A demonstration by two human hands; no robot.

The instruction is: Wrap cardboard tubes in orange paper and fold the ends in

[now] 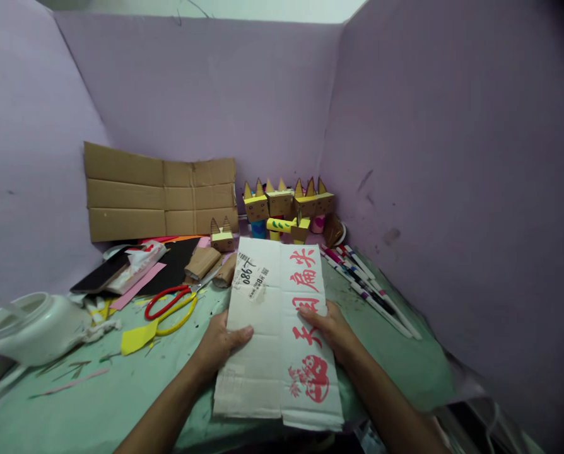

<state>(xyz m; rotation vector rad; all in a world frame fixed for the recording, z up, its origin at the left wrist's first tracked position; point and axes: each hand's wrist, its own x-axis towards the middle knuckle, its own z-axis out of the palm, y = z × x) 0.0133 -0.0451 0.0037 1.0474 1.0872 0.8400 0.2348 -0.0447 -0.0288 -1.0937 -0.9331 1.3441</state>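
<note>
A white cardboard sheet (263, 353) with red characters, a red printed picture and a label near its top left is held in front of me, over the table's near edge. My left hand (223, 343) grips its left edge, thumb on the front face. On the right edge is my right hand (332, 328), its thumb also on the front and its other fingers hidden behind. Beyond the sheet's top stand small cardboard animal heads with pointed ears (279, 202), some on coloured tubes. Red-and-yellow scissors (180, 309) lie left of the sheet, beside a yellow paper scrap (139, 337).
A white teapot-like vessel (40, 328) stands at the left. Several markers (376, 296) lie at the right. A folded brown cardboard (159, 195) leans on the back wall, behind black paper (168, 268), a dark flat object (103, 271) and cardboard tubes (202, 261).
</note>
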